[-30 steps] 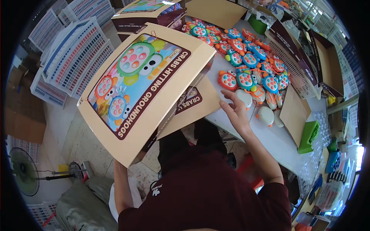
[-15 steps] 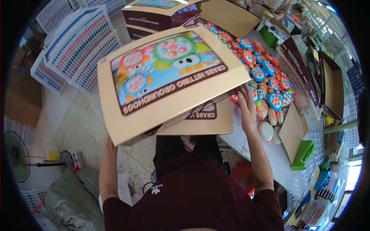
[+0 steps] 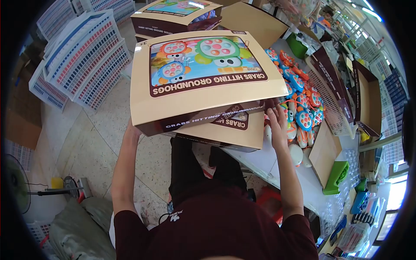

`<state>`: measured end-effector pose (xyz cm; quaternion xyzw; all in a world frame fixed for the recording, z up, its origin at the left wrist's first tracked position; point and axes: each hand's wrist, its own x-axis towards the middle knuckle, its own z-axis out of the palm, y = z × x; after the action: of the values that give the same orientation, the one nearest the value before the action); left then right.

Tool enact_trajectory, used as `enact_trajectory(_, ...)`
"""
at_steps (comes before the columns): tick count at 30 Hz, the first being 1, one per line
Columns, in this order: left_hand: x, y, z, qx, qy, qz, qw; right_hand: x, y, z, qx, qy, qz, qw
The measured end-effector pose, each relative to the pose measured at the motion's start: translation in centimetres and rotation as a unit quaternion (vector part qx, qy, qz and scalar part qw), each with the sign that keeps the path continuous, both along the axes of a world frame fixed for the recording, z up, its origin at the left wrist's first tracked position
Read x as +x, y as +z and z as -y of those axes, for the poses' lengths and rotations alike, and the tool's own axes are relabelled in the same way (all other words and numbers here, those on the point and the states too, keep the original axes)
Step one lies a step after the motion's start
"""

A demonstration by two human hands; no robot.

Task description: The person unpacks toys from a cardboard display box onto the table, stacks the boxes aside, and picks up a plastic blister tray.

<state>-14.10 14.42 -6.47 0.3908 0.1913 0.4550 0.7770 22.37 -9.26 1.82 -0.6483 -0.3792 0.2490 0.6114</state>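
A beige and brown cardboard toy box (image 3: 203,102), printed with cartoon crabs and the words "CRABS HITTING GROUNDHOGS", sits in front of me over a second box of the same kind (image 3: 253,141). The lower box shows only at its front and right. My left hand (image 3: 133,131) grips the upper box at its near left corner, its fingers mostly hidden beneath. At the right end, my right hand (image 3: 277,121) holds the same box by its near corner, with the fingertips partly out of sight. Colourful crab toys (image 3: 303,102) lie heaped just beyond my right hand.
More printed boxes (image 3: 173,28) are stacked behind. White plastic baskets (image 3: 86,65) stand at the left, above a fan (image 3: 15,186) and a grey sack (image 3: 76,229). A green plastic piece (image 3: 336,177) and bubble wrap (image 3: 346,203) lie on the right-hand table. A person's hand (image 3: 292,8) shows at the far side.
The upper box has come down and levelled out over the lower box, turning a little and shifting right. Both hands have stayed at its corners.
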Motion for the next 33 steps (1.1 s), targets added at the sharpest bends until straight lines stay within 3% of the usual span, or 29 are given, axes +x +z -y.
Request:
enact_trajectory(4, -0.5, -2.0, -2.0, -0.010, 0.097, 0.016, 0.995, 0.3, -0.5, 0.1, 0.025, -0.014, 0.011, 1.000)
enact_trajectory(6, -1.1, -1.4, -2.4, 0.011, 0.166, -0.078, 0.983, 1.3, -0.9, -0.3, 0.036, -0.041, -0.003, 0.998)
enact_trajectory(12, 0.0, 3.1, -1.1, 0.031, 0.172, -0.156, 0.972, 2.6, 1.0, -2.3, 0.041, -0.020, -0.081, 0.996)
enact_trajectory(14, 0.0, 1.7, -2.3, 0.056, 0.202, -0.154, 0.966, 2.5, 0.5, -2.8, 0.062, -0.037, -0.088, 0.993)
enact_trajectory(15, 1.4, 5.0, -0.7, -0.027, 0.204, -0.117, 0.972, 2.0, 1.8, -3.4, 0.087, -0.055, -0.079, 0.992)
enact_trajectory(17, 1.1, 5.5, -1.0, 0.100, 0.197, -0.150, 0.964, 1.9, 3.1, -3.5, 0.023, -0.113, 0.104, 0.988)
enact_trajectory(19, 1.9, 7.4, -0.8, 0.180, 0.198, -0.153, 0.951, 0.9, 6.1, -3.5, 0.077, -0.110, 0.113, 0.984)
enact_trajectory(20, 2.1, 8.2, -0.7, 0.085, 0.186, -0.030, 0.978, 1.1, 7.0, -3.8, 0.119, -0.095, 0.156, 0.976)
enact_trajectory(21, 2.2, 9.1, -0.4, 0.083, 0.184, -0.034, 0.979, 0.8, 8.0, -3.3, 0.083, -0.153, 0.160, 0.972)
enact_trajectory(22, 2.2, 10.6, 0.3, 0.113, 0.210, -0.054, 0.970, 2.1, 7.7, -3.1, 0.101, -0.178, 0.364, 0.909)
enact_trajectory(23, 2.3, 12.2, 0.8, 0.144, 0.235, -0.072, 0.959, 2.7, 8.0, -2.9, 0.114, -0.196, 0.551, 0.803)
enact_trajectory(24, 2.1, 14.1, 1.5, 0.144, 0.234, -0.073, 0.959, 2.9, 8.4, -2.8, 0.114, -0.197, 0.551, 0.803)
enact_trajectory(25, 2.0, 16.1, 2.3, 0.082, 0.237, -0.022, 0.968, 1.8, 10.0, -2.6, 0.245, -0.123, 0.281, 0.920)
enact_trajectory(26, 1.9, 17.8, 2.9, 0.019, 0.238, 0.028, 0.971, 1.0, 11.2, -2.6, 0.351, -0.037, -0.020, 0.935)
enact_trajectory(27, 1.5, 19.1, 2.9, 0.021, 0.236, 0.027, 0.971, 0.6, 11.7, -2.6, 0.353, -0.039, -0.020, 0.935)
enact_trajectory(29, -0.7, 21.0, 1.7, -0.014, 0.210, 0.017, 0.978, 0.2, 12.4, -2.7, 0.347, -0.021, 0.104, 0.932)
enact_trajectory(30, -2.5, 21.0, 0.6, -0.009, 0.205, 0.017, 0.979, 0.0, 12.3, -3.1, 0.379, 0.000, 0.062, 0.923)
enact_trajectory(32, -7.0, 20.2, -2.3, 0.085, -0.093, 0.085, 0.988, 0.0, 12.6, -3.9, 0.391, 0.019, 0.070, 0.917)
enact_trajectory(33, -8.8, 19.9, -3.2, 0.091, -0.097, 0.082, 0.988, 0.4, 12.6, -4.5, 0.406, 0.035, 0.064, 0.911)
